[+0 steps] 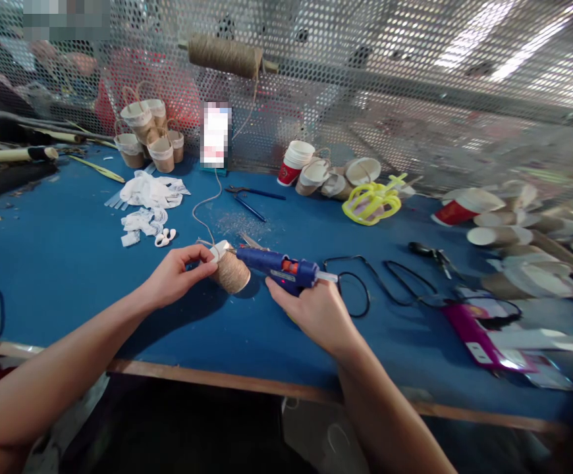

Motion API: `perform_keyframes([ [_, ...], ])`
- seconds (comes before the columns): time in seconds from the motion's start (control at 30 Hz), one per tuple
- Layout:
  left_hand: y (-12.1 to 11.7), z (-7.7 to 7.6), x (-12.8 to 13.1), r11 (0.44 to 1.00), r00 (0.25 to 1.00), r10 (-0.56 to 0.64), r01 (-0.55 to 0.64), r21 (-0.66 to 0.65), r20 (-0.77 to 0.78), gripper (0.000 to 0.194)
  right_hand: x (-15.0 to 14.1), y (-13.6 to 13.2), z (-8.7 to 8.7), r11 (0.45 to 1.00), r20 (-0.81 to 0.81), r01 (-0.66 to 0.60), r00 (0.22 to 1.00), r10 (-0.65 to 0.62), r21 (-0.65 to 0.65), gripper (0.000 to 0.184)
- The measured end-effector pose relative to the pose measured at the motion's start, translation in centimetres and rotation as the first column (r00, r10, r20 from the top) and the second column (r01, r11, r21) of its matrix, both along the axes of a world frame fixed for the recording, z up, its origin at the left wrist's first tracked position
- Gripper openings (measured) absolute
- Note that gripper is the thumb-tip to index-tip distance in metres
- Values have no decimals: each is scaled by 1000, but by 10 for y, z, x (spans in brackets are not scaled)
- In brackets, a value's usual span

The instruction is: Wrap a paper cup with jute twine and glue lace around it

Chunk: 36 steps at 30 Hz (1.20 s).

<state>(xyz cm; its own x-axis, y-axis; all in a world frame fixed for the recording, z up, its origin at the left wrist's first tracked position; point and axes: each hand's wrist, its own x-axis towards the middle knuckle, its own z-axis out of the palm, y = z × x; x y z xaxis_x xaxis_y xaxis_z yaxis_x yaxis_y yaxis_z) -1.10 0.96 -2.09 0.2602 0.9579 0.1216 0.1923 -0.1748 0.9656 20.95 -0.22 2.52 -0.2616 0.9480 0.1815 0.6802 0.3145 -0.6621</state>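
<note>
A small paper cup wound with brown twine [234, 272] is tilted over the blue table, its white rim toward the upper left. My left hand [182, 271] pinches the cup at that rim, fingers closed. In my right hand [319, 306] is a blue hot glue gun [267, 261], with a clear glue stick poking out of its back and a small red light lit. The gun's nozzle points left and reaches the cup near its rim; whether it touches I cannot tell. A thin strand of twine [202, 205] runs up from the cup.
Blue-handled pliers [251, 193] and white lace [151, 191] lie beyond my hands. Finished twine-handled cups [161, 153] stand back left. A twine roll [224, 56] hangs on the mesh. Rightward are a yellow crown-shaped frame [371, 204], a black cord [388, 280] and a purple packet [474, 339].
</note>
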Motion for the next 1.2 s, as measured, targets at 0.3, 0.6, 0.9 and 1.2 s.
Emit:
perform_keyframes([
  [0.3,2,0,1,1000,1000,13,-13,12,16,15,-3,4,-11,997,-64,46,997,-43,54,16],
  [0.6,2,-2,0,1000,999,-4,4,-4,43,15,-3,6,-11,997,-49,57,997,-55,50,13],
  [0.9,1,0,-1,1000,1000,-8,8,-14,6,14,-3,-3,-7,998,-21,33,999,-32,47,17],
  [1.2,1,0,0,1000,1000,2,-2,1,20,14,-1,2,-10,996,-17,60,998,-59,63,20],
])
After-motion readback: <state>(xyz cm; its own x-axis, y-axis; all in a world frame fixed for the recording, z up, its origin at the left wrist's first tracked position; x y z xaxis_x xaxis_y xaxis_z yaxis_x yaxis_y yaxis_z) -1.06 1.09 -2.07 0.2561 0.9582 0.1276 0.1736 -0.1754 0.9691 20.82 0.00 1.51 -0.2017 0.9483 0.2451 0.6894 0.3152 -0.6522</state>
